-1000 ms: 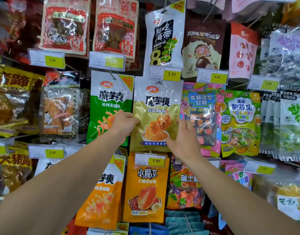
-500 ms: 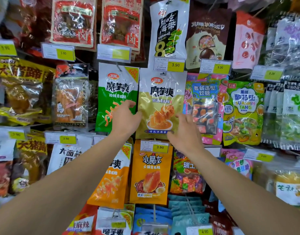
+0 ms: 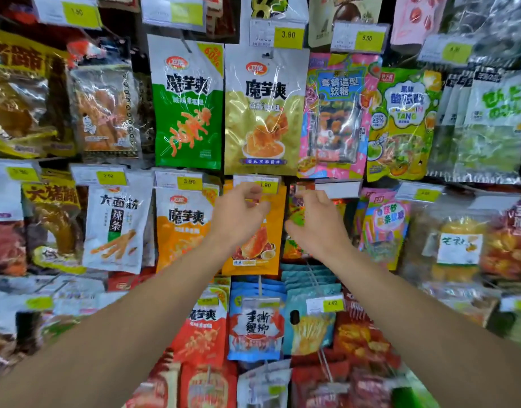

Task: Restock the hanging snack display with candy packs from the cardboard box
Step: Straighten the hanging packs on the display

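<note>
A gold snack pack (image 3: 263, 113) hangs on its peg in the middle of the display, with a green pack (image 3: 188, 104) to its left and a pink-and-blue candy pack (image 3: 337, 113) to its right. My left hand (image 3: 238, 213) is below the gold pack, in front of an orange pack (image 3: 257, 248), fingers loosely curled and holding nothing. At the same height my right hand (image 3: 315, 219) hovers with fingers spread and empty, in front of a colourful candy pack (image 3: 296, 228). The cardboard box is out of view.
Pegs of hanging packs fill the whole wall, each with a yellow price tag such as the 3.90 tag (image 3: 288, 35). Blue pouches (image 3: 309, 278) and a crab-printed pack (image 3: 257, 325) hang below my hands. Clear bags of sweets (image 3: 459, 245) hang at the right.
Both hands have let go of the gold pack and dropped to the row below it. The camera has tilted down, so the display sits higher in view.
</note>
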The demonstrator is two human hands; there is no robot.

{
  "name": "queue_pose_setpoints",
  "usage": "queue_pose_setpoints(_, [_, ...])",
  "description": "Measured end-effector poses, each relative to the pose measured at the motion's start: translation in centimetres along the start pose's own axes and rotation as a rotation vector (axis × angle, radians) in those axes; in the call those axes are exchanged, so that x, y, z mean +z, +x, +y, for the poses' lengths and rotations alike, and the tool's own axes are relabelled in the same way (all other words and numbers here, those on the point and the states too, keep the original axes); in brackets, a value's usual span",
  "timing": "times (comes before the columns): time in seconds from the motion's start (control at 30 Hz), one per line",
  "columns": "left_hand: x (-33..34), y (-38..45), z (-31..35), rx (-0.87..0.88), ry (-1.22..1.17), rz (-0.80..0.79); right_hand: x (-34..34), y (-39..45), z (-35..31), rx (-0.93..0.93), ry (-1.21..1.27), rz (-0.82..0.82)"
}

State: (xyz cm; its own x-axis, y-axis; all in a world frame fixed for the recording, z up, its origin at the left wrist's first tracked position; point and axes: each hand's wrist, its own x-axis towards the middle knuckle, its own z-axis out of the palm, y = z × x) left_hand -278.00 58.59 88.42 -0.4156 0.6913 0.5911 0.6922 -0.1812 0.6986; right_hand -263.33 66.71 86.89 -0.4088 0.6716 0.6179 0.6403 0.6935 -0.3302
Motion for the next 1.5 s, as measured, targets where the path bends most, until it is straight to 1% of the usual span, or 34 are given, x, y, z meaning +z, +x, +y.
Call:
queue_pose_setpoints(0.2, [3.3,-3.8,-1.0,-0.085,-0.032,-0.094,0.9,-4.1,3.0,0.072,-0.006,-0.072])
queue_pose_setpoints(0.33, [5.9,-5.1,-1.2,-0.116,-0.08,-0.141,0.6,-6.1,5.4,0.113,-0.008,-0.084])
queue_pose_setpoints(0.53, [12.4,-5.8,0.0,-0.141,-0.097,-0.233,-1.4,-7.7,12.5,0.247,-0.005,-0.106])
queue_pose_setpoints(0.67, [16.8,-4.9,1.2,-0.168,-0.096,-0.258,-2.9,-7.9,17.7,0.307,-0.012,-0.111])
queue_pose_setpoints(0.77, [21.0,-3.5,2.4,-0.199,-0.114,-0.214,-4.0,-7.2,22.3,0.354,-0.006,-0.116])
queue_pose_setpoints(0.97, [28.8,-0.2,3.4,-0.278,-0.208,-0.174,-4.2,-4.3,30.0,0.357,0.05,-0.104])
queue_pose_setpoints(1.1, [32.2,2.0,3.3,-0.332,-0.197,-0.094,-3.6,-2.6,32.9,0.336,0.13,-0.095])
queue_pose_setpoints(1.17, [33.4,2.9,3.4,-0.326,-0.17,-0.055,-3.4,-1.8,33.8,0.325,0.178,-0.083])
queue_pose_setpoints(1.27, [34.8,3.8,3.1,-0.349,-0.159,-0.058,-2.8,-1.0,34.9,0.321,0.256,-0.068])
queue_pose_setpoints(1.3, [35.0,4.1,2.7,-0.378,-0.185,-0.053,-2.6,-0.8,35.0,0.316,0.278,-0.059])
queue_pose_setpoints(1.43, [35.2,4.7,1.2,-0.514,-0.432,-0.031,-2.2,-0.3,35.5,0.275,0.295,0.014])
queue_pose_setpoints(1.5, [34.9,4.9,1.7,-0.546,-0.509,-0.057,-2.0,-0.1,35.4,0.236,0.279,0.049])
